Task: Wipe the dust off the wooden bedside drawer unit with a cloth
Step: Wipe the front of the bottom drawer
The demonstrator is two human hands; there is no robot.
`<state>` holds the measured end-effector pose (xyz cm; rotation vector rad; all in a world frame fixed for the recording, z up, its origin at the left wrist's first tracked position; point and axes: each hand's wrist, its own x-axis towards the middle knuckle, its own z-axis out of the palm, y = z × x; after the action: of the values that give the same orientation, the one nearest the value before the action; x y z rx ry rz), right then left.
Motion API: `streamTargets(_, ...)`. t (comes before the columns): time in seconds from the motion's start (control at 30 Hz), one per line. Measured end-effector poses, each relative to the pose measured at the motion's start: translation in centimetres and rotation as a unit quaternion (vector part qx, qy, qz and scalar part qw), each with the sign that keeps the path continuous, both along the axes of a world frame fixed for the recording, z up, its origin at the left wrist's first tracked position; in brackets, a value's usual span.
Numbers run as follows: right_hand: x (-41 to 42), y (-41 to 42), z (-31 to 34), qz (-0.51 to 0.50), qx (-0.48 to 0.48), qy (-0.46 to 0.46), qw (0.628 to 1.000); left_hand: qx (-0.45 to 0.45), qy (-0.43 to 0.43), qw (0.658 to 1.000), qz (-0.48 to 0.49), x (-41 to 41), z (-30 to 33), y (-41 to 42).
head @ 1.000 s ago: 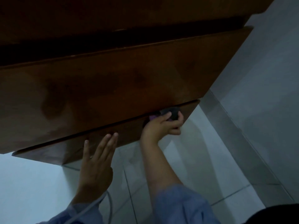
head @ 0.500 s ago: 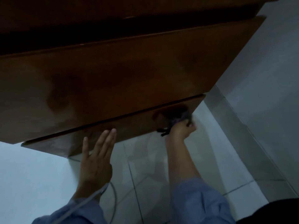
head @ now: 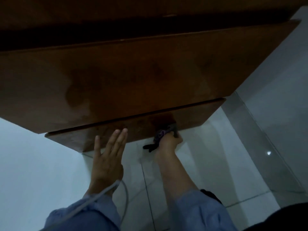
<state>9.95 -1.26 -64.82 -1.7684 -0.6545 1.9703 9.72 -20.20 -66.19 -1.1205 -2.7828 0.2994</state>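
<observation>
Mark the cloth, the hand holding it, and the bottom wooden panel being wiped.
cloth (head: 160,134): head view, purple bunched part above the knuckles.
right hand (head: 168,142): head view, back of the hand.
bottom panel (head: 191,117): head view, bare wood right of the cloth.

Pretty dim shot overall, with a cold bluish cast. The wooden drawer unit (head: 133,77) is mostly murky brown, and the gap above the big drawer front is pure black shadow. The pale floor tiles (head: 216,164) catch the most light, with one tiny bright glint at the right. Everything's soft and a bit smeary, and straight edges splay out wide-angle style.
</observation>
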Motion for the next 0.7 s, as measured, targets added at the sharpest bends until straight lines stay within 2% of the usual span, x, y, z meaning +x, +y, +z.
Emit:
streamTargets(0.1,-0.6,-2.6,5.4,-0.08,0.172,0.004,0.982,0.004,0.009,1.0,0.015,0.4,0.6,-0.2)
streamTargets(0.17,-2.3,-4.2,7.0,-0.083,0.185,0.028,0.979,0.008,0.015,1.0,0.017,0.3,0.6,-0.9)
streamTargets(0.27,-4.8,-5.9,6.4,-0.108,0.175,-0.01,0.979,0.003,0.023,0.999,0.026,0.1,0.4,-2.3)
streamTargets(0.3,-4.8,-6.2,4.9,-0.111,0.147,-0.016,0.983,0.0,0.027,0.999,0.031,0.0,0.4,-2.8)
streamTargets(0.37,-3.8,-6.2,2.7,-0.135,0.008,0.003,0.991,0.002,0.036,0.999,0.036,0.0,0.1,-3.6)
streamTargets(0.4,-3.3,-6.5,1.3,-0.113,-0.03,0.038,0.992,-0.001,0.04,0.998,0.038,0.0,0.0,-4.0)
streamTargets(0.43,-2.9,-6.4,-0.2,-0.043,-0.04,0.059,0.997,-0.004,0.045,0.998,0.04,-0.2,0.0,-4.2)
streamTargets(0.47,-2.9,-6.1,-0.7,-0.049,-0.077,0.034,0.995,-0.014,0.043,0.998,0.048,-0.4,0.1,-4.4)
streamTargets(0.5,-3.0,-6.1,-0.2,-0.17,-0.134,0.05,0.975,-0.025,0.043,0.997,0.052,-0.6,0.1,-4.7)
streamTargets(0.53,-3.0,-5.7,-0.7,-0.275,-0.199,0.083,0.937,-0.035,0.036,0.997,0.056,-0.7,0.1,-4.9)
streamTargets(0.57,-3.1,-5.4,-0.7,-0.334,-0.22,0.131,0.907,-0.045,0.036,0.997,0.059,-0.7,0.1,-5.1)
streamTargets(0.6,-2.9,-5.4,0.6,-0.223,-0.14,0.052,0.963,-0.047,0.039,0.996,0.06,-0.6,0.2,-5.2)
streamTargets(0.63,-2.5,-6.3,3.0,-0.065,-0.06,-0.066,0.994,-0.05,0.044,0.996,0.059,-0.5,0.3,-5.1)
streamTargets(0.67,-2.2,-7.5,3.8,-0.016,0.008,-0.107,0.994,-0.051,0.046,0.996,0.057,-0.3,0.5,-5.1)
streamTargets(0.7,-1.7,-8.6,4.9,-0.073,0.001,-0.016,0.997,-0.047,0.047,0.996,0.052,-0.3,0.5,-5.1)
